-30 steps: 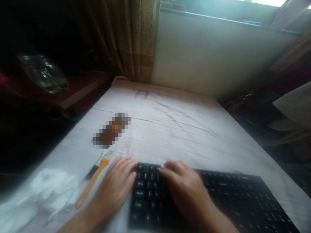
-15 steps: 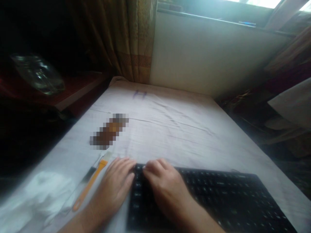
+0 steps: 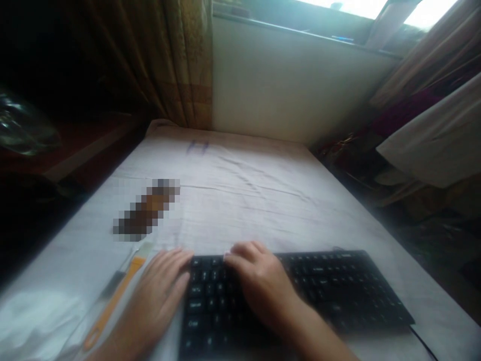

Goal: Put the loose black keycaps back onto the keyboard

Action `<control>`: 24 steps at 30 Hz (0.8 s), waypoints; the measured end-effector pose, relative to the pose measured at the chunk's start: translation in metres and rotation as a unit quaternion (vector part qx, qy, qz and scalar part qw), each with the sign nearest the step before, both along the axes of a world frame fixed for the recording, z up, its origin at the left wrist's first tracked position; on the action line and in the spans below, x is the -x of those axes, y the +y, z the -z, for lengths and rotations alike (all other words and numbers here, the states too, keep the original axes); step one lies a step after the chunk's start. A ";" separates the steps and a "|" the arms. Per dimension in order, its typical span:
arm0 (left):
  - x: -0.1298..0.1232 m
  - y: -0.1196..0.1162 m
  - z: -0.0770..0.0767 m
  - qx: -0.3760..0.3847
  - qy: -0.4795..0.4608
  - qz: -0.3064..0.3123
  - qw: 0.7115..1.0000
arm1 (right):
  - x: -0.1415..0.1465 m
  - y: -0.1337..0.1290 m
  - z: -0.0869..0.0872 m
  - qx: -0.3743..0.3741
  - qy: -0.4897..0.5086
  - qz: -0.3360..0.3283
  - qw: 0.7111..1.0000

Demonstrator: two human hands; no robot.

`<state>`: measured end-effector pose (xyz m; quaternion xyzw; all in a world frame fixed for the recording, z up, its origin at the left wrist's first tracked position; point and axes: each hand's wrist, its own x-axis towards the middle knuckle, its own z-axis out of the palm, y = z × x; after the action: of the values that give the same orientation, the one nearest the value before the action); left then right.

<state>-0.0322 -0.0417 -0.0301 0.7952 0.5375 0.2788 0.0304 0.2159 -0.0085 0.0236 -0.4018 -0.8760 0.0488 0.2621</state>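
A black keyboard [image 3: 349, 283] lies on the pale sheet, its keys facing up. Against its upper left corner rests my left hand [image 3: 165, 278], fingers stretched out and nearly flat. My right hand [image 3: 261, 281] is over the keyboard's left part, fingers bent and pinched at the top key row. A tiny white bit shows at those fingertips, too small to name. Left of my left hand lies a brush [image 3: 116, 303] with an orange handle and pale bristles. Next to it is a slim tool with a dark part [image 3: 113, 283], blurred.
A crumpled white cloth [image 3: 41, 318] is at the lower left. Beyond the brush lies a pixelated brown object [image 3: 145, 213]. A cable [image 3: 424, 343] leaves the keyboard's right side. Curtains [image 3: 188, 65], a wall [image 3: 285, 85] and hanging cloth [image 3: 436, 135] border the sheet-covered surface [image 3: 255, 210].
The view has swung right, so things appear farther left. My right hand has moved rightward along the keyboard's top row. My left hand stays at the corner.
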 end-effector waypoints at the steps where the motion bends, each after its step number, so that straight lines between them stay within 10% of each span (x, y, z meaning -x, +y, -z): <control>1: 0.001 0.000 -0.001 0.001 0.000 0.001 1.000 | -0.005 -0.001 0.000 -0.005 0.003 0.004 1.000; 13: 0.003 0.001 0.001 -0.009 -0.008 0.000 1.000 | -0.045 -0.007 0.001 -0.052 0.008 0.041 0.998; 24: 0.007 0.002 0.007 -0.001 -0.020 -0.011 1.000 | -0.019 -0.008 0.004 -0.028 0.034 0.015 0.999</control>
<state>-0.0390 -0.0399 -0.0372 0.7837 0.5451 0.2956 0.0374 0.2347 -0.0166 0.0201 -0.4057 -0.8614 0.0340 0.3035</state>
